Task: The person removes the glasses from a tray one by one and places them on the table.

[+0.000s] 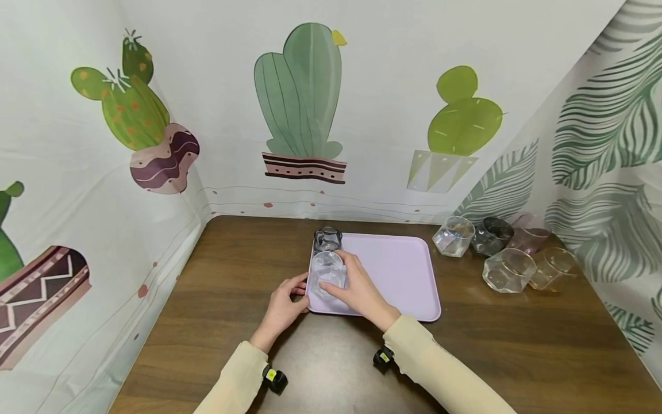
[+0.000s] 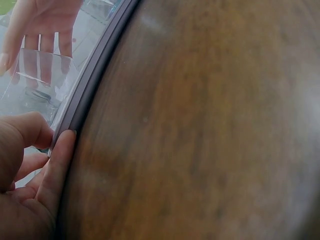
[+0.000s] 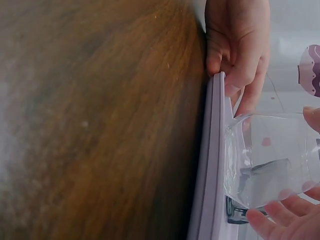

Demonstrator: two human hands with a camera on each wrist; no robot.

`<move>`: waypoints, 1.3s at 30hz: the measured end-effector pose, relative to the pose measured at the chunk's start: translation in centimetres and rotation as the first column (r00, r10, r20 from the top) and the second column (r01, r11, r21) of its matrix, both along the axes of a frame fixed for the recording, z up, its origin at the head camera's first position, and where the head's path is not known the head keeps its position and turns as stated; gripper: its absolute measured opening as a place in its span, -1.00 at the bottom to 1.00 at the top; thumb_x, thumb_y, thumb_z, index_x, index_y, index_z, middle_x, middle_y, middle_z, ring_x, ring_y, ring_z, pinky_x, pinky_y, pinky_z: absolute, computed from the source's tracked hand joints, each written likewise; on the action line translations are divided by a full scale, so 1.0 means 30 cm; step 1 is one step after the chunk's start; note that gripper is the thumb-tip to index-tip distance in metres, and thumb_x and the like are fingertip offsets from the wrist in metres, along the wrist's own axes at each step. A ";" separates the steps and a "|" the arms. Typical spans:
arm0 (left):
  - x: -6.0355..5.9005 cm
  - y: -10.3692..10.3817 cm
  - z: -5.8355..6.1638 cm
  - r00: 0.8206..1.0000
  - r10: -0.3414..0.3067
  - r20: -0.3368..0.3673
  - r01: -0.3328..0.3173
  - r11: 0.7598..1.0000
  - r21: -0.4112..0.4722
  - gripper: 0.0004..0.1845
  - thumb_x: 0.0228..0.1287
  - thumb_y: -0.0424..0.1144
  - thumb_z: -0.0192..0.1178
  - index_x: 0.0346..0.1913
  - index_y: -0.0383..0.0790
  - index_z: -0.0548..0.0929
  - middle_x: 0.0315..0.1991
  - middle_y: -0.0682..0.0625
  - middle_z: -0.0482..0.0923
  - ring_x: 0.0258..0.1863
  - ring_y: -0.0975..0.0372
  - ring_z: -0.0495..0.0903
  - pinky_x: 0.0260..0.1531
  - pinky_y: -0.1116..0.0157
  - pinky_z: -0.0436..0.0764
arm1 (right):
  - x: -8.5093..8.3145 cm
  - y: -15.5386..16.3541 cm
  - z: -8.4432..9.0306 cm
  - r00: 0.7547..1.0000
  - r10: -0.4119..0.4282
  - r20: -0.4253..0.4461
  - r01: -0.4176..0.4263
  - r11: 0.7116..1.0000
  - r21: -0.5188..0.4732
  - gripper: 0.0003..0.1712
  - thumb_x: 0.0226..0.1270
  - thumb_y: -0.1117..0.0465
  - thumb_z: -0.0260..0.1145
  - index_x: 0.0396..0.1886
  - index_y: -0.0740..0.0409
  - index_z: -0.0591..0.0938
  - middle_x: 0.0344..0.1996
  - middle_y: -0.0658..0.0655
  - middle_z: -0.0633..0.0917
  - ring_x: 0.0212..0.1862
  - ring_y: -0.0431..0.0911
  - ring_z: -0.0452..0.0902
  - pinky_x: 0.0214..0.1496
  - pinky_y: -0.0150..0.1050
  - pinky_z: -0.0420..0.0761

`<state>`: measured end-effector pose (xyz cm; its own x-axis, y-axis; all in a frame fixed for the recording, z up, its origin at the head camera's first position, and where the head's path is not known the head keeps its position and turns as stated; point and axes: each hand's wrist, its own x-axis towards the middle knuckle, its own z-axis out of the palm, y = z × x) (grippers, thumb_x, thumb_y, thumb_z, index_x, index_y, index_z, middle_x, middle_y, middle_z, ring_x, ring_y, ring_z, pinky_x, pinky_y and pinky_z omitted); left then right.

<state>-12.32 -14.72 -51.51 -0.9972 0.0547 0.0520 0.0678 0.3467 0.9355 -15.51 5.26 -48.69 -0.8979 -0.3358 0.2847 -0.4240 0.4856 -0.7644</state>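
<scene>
A lilac tray (image 1: 395, 270) lies on the wooden table. My left hand (image 1: 285, 306) pinches its rim near the front left corner; in the left wrist view the thumb and a finger (image 2: 59, 165) grip the rim from both sides. My right hand (image 1: 364, 293) holds a clear faceted glass (image 1: 327, 265) upright at the tray's left side, thumb on the near side and fingers around the far side. In the right wrist view the base of this glass (image 3: 270, 150) is right at the tray surface. Just behind it, at the back left corner, stands a dark grey glass (image 1: 328, 237).
To the tray's right stands a group of glasses: a clear one (image 1: 453, 237) at the back, a dark one (image 1: 491, 237), a purplish one (image 1: 530, 234), another clear one (image 1: 508, 271) and an amber one (image 1: 552, 270). A cactus-printed cloth (image 1: 383, 115) rises behind the table.
</scene>
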 end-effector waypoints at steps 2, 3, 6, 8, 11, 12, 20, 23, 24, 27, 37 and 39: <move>0.011 0.006 0.039 1.000 -0.015 -0.002 0.015 1.000 -0.005 -0.41 -0.05 -0.60 0.12 0.18 -0.34 0.50 -0.16 -0.29 0.49 -0.17 -0.05 0.56 -0.55 0.34 0.72 | -0.004 -0.001 -0.001 1.000 0.000 -0.002 0.000 1.000 -0.005 -0.09 0.04 -0.05 0.43 0.31 0.22 0.26 0.14 0.32 0.42 0.16 0.13 0.38 0.25 -0.04 0.44; 0.016 0.010 0.059 1.000 -0.022 0.003 0.022 1.000 -0.006 -0.41 -0.04 -0.61 0.12 0.18 -0.37 0.49 -0.15 -0.32 0.48 -0.16 -0.08 0.55 -0.54 0.33 0.72 | -0.005 -0.001 -0.002 1.000 -0.002 -0.004 0.002 1.000 -0.008 -0.10 0.04 -0.05 0.43 0.30 0.22 0.26 0.13 0.32 0.43 0.16 0.13 0.38 0.26 -0.04 0.44; 0.024 0.014 0.089 0.999 -0.035 0.002 0.035 0.999 -0.013 -0.42 -0.03 -0.60 0.11 0.18 -0.39 0.48 -0.15 -0.35 0.48 -0.15 -0.11 0.55 -0.53 0.31 0.73 | -0.008 -0.001 0.000 1.000 -0.003 -0.010 0.003 1.000 -0.022 -0.12 0.04 -0.03 0.43 0.29 0.22 0.27 0.12 0.32 0.44 0.15 0.14 0.38 0.25 -0.03 0.44; 0.024 0.015 0.092 0.999 -0.036 0.005 0.036 0.999 -0.012 -0.42 -0.03 -0.60 0.11 0.18 -0.39 0.48 -0.14 -0.35 0.48 -0.15 -0.11 0.55 -0.52 0.30 0.73 | -0.008 -0.001 0.001 1.000 -0.007 -0.015 0.007 1.000 -0.028 -0.13 0.04 -0.02 0.44 0.27 0.22 0.28 0.11 0.31 0.45 0.15 0.15 0.39 0.24 -0.02 0.45; 0.021 0.015 0.090 0.999 -0.038 0.009 0.038 0.999 -0.013 -0.42 -0.04 -0.60 0.11 0.18 -0.39 0.48 -0.14 -0.36 0.48 -0.15 -0.11 0.55 -0.52 0.30 0.73 | -0.006 0.000 0.004 1.000 -0.010 -0.016 0.009 0.999 -0.038 -0.14 0.03 0.00 0.44 0.26 0.23 0.29 0.11 0.30 0.45 0.14 0.15 0.39 0.23 -0.02 0.45; 0.019 0.015 0.085 0.999 -0.039 0.010 0.039 0.999 -0.011 -0.41 -0.04 -0.60 0.10 0.19 -0.39 0.48 -0.14 -0.36 0.48 -0.15 -0.11 0.55 -0.52 0.30 0.73 | -0.005 0.001 0.003 1.000 -0.010 -0.018 0.010 0.999 -0.038 -0.15 0.03 0.00 0.44 0.26 0.23 0.30 0.10 0.30 0.45 0.14 0.16 0.39 0.23 -0.01 0.46; -0.012 0.003 -0.021 1.000 0.001 0.003 -0.002 1.000 0.005 -0.40 -0.06 -0.60 0.12 0.18 -0.30 0.51 -0.16 -0.24 0.50 -0.18 -0.02 0.56 -0.58 0.33 0.72 | 0.013 0.017 0.003 0.999 -0.034 0.020 0.035 0.998 -0.059 -0.13 0.00 0.00 0.46 0.25 0.24 0.30 0.12 0.33 0.44 0.14 0.17 0.40 0.16 -0.01 0.50; -0.020 -0.002 -0.049 1.000 0.018 0.009 -0.018 1.000 0.006 -0.38 -0.07 -0.59 0.13 0.17 -0.21 0.54 -0.17 -0.17 0.51 -0.18 0.04 0.56 -0.58 0.36 0.71 | 0.021 0.027 0.001 0.999 -0.048 0.025 0.050 0.997 -0.058 -0.14 -0.02 0.00 0.47 0.24 0.24 0.31 0.11 0.32 0.45 0.12 0.15 0.42 0.11 -0.04 0.54; -0.020 -0.002 -0.052 1.000 0.020 0.008 -0.020 1.000 0.009 -0.38 -0.07 -0.59 0.13 0.17 -0.20 0.54 -0.18 -0.16 0.51 -0.19 0.05 0.56 -0.58 0.36 0.71 | 0.024 0.031 0.000 0.998 -0.053 0.024 0.054 0.997 -0.058 -0.14 -0.03 0.01 0.47 0.23 0.23 0.32 0.10 0.32 0.46 0.11 0.14 0.42 0.09 -0.05 0.55; -0.020 -0.003 -0.054 1.000 0.021 0.004 -0.021 1.000 0.018 -0.38 -0.09 -0.59 0.13 0.16 -0.18 0.55 -0.20 -0.15 0.50 -0.20 0.05 0.56 -0.59 0.34 0.71 | 0.034 0.046 -0.002 0.998 -0.066 0.018 0.067 0.996 -0.063 -0.15 -0.04 0.02 0.49 0.22 0.22 0.34 0.08 0.30 0.47 0.08 0.13 0.44 0.06 -0.05 0.57; -0.006 0.001 -0.016 1.000 0.008 0.014 -0.008 1.000 0.021 -0.39 -0.06 -0.62 0.10 0.18 -0.30 0.51 -0.17 -0.26 0.49 -0.17 -0.03 0.54 -0.57 0.33 0.72 | 0.073 0.117 0.001 0.994 -0.105 0.026 0.107 0.992 -0.070 -0.18 -0.02 0.01 0.47 0.22 0.16 0.33 0.08 0.24 0.46 0.08 0.13 0.43 0.03 -0.02 0.60; 0.007 0.004 0.018 1.000 -0.008 0.014 0.008 1.000 0.025 -0.39 -0.06 -0.63 0.09 0.19 -0.36 0.49 -0.15 -0.32 0.48 -0.15 -0.09 0.53 -0.55 0.30 0.73 | 0.080 0.134 0.004 0.993 -0.115 0.023 0.116 0.991 -0.062 -0.18 -0.02 0.00 0.47 0.22 0.15 0.33 0.08 0.23 0.47 0.09 0.13 0.43 0.05 -0.02 0.59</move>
